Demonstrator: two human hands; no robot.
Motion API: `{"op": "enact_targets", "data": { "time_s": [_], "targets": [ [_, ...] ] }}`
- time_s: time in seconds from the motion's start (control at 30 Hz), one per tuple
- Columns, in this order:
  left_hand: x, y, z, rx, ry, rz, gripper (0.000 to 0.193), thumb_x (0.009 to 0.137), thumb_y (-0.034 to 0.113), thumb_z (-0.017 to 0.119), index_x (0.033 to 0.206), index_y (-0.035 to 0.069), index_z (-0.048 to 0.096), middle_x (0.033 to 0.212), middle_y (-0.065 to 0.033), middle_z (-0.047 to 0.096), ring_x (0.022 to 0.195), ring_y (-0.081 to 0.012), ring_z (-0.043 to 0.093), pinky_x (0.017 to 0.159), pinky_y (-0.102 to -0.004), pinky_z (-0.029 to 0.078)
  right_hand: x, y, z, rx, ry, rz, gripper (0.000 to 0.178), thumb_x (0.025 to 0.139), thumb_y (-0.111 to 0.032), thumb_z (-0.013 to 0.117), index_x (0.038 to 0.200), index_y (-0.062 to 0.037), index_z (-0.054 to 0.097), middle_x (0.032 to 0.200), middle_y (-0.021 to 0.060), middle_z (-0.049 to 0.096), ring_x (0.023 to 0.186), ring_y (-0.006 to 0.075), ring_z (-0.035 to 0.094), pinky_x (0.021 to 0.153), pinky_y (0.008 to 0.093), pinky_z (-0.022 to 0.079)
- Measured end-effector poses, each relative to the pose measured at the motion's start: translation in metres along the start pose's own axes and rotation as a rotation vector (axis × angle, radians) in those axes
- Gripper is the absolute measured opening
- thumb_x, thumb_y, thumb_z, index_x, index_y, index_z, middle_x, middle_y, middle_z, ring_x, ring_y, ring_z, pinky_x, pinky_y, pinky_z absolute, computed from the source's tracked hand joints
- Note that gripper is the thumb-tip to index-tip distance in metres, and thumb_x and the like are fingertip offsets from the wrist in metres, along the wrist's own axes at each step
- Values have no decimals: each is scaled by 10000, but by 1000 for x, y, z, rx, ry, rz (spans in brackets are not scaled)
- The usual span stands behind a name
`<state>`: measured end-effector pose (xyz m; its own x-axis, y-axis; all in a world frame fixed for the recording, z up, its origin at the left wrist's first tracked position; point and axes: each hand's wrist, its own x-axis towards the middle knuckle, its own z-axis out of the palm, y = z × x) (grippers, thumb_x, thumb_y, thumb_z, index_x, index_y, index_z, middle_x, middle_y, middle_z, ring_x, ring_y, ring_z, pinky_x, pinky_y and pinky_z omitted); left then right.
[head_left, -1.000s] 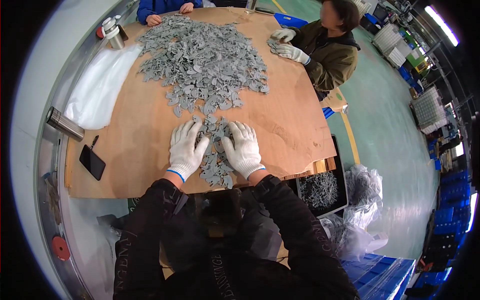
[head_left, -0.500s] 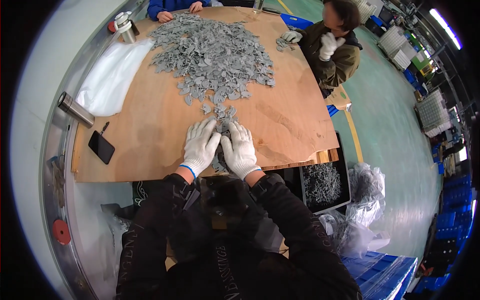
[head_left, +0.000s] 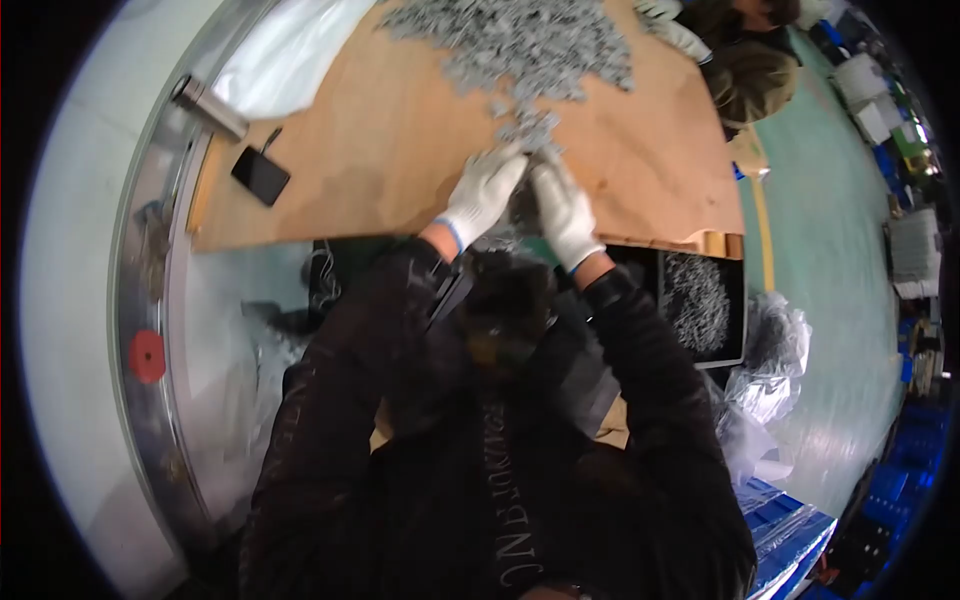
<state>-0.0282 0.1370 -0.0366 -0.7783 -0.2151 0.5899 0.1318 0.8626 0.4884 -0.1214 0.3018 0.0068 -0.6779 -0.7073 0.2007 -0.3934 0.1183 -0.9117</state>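
Person's dark sleeves come up from lower edge; blue crates under clear film at lower right, crumpled clear plastic bags just beyond them. Black tray with thin grey pieces sits below the counter, right of the right forearm. Both hands at the counter's near edge, white knit gloves, motion-blurred: left hand and right hand angled toward each other, fingers stretched out, close at the tips, wider at the wrists. Neither looks clenched; can't tell if the fingertips touch. Dark gap between palms, contents too blurred to read. Small cluster of flat grey parts lies on the counter right at the fingertips, trailing back toward the big pile. Left side: black phone flat near the counter's left edge, steel bottle on its side beyond it, white plastic sheet farther up. Large grey heap fills the far middle. Far right, co-worker's gloved hand at the counter's edge, brownish sleeve behind.
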Motion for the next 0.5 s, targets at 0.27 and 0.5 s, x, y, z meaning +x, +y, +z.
{"op": "enact_targets", "data": {
  "time_s": [0.27, 0.5],
  "targets": [
    [-11, 24, -9, -180, -140, -364, 470, 1161, 329, 431, 1494, 57, 621, 1628, -162, 577, 1464, -386, 542, 1248, -486, 381, -11, 16, 7, 254, 51, 99, 528, 1169, -296, 545, 1588, 26, 564, 1556, 142, 648, 1420, 209, 600, 1227, 352, 435],
    [-31, 37, -14, -483, -218, -514, 633, 1189, 489, 394, 1638, 64, 530, 1650, -138, 578, 1536, -250, 518, 1288, -385, 360, -24, 16, 3, 332, -35, 206, 524, 1177, -284, 551, 1604, 19, 551, 1546, 149, 646, 1396, 206, 616, 1196, 350, 468]
  ]
}}
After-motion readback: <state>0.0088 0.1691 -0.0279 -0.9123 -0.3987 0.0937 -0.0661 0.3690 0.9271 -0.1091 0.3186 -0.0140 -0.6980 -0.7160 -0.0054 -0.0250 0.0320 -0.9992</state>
